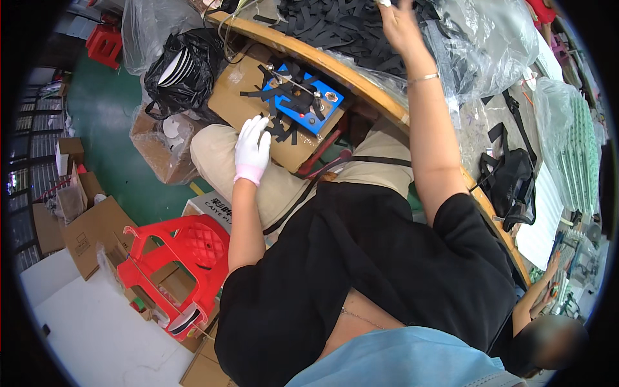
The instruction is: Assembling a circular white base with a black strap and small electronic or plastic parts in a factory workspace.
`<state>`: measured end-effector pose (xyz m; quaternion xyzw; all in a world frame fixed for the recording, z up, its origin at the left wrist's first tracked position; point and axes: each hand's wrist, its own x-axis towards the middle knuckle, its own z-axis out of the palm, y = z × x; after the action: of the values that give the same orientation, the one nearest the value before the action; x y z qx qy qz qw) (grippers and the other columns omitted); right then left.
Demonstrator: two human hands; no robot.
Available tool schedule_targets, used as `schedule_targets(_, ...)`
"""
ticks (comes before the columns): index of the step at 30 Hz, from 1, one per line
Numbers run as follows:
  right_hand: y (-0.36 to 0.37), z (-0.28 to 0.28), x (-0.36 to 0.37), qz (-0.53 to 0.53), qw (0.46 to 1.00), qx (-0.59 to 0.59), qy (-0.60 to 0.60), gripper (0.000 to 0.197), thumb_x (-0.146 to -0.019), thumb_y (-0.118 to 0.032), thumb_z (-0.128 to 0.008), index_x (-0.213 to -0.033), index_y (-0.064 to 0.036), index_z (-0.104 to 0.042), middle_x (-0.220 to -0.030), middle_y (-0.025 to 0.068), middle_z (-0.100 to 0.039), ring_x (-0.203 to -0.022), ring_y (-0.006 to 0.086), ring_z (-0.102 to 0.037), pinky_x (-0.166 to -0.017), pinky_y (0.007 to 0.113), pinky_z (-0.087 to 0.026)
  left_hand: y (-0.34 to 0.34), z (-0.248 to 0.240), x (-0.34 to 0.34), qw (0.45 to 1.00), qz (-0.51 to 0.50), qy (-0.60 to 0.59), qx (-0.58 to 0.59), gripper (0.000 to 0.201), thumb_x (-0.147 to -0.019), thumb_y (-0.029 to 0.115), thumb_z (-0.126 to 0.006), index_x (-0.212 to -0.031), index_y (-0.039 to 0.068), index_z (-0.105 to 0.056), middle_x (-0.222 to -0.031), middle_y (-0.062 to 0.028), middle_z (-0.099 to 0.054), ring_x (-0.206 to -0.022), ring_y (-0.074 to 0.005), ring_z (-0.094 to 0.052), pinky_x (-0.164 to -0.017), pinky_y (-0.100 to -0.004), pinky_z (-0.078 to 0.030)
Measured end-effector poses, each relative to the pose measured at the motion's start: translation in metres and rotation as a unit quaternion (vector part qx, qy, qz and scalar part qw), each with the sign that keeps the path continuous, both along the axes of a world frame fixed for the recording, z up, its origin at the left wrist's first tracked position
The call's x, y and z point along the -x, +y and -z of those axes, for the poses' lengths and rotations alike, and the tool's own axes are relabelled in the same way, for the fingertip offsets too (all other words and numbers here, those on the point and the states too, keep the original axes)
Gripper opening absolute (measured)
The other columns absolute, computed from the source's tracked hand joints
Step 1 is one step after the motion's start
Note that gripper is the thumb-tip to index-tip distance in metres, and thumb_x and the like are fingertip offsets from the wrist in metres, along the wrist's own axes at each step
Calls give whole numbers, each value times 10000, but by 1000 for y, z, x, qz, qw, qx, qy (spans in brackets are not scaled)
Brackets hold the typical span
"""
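Note:
My left hand (253,151), in a white glove with a pink cuff, is over my knee beside a cardboard box (232,87). Its fingers are stretched out and hold nothing visible. On that box sits a blue machine (284,106) with a metal rod, knobs and a red button; short black strips (282,132) lie on and around it. My bare right hand (401,29) reaches far out over a heap of black strips (342,29) on the table. It is blurred, and the upper edge cuts off its fingers, with something white at one tip.
The table's wooden edge (361,84) curves between the box and the heap. A black bag (512,177) and green stacked trays (574,148) are at the right. To the left stand a red plastic stool (206,242) and a black plastic bag (184,71). Another person works at lower right.

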<state>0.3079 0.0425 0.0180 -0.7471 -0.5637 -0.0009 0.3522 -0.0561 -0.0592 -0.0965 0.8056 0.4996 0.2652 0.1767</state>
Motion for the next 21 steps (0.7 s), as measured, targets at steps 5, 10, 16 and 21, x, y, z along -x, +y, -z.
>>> schedule_targets(5,-18,26,-29,-93,981,-167,37,265,-850,-345,-588,-922,-116,-702,-1247,260,-490,-1173,357,-484,-925,368,-421,-2,2,-23,995,-70,-44,55,359,-814,212,-629,-1142,69,-604,-1165,-133,-591,-1107,-292,-527,-966,-383,-398)
schedule_targets(10,-71,62,-1,-71,984,-79,141,212,-780,-285,-679,-846,-84,-685,-1242,219,-519,-1163,321,-503,-931,354,-415,22,-3,-53,998,11,3,-60,424,-776,270,-665,-1143,70,-596,-1179,-134,-569,-1097,-315,-502,-974,-399,-383)
schedule_targets(16,-104,83,7,-52,980,-60,184,167,-779,-198,-670,-851,-47,-668,-1167,194,-551,-1093,310,-538,-898,351,-429,39,-5,-85,989,29,129,-67,630,-789,420,-630,-1300,83,-480,-1340,-109,-447,-1147,-308,-441,-973,-395,-378)
schedule_targets(21,-103,78,8,-59,982,-38,177,157,-774,-181,-652,-856,-48,-662,-1177,183,-539,-1089,304,-536,-885,352,-433,37,-1,-94,988,-36,127,-77,476,-775,366,-655,-1192,147,-590,-1212,-82,-528,-1036,-288,-490,-905,-377,-417)
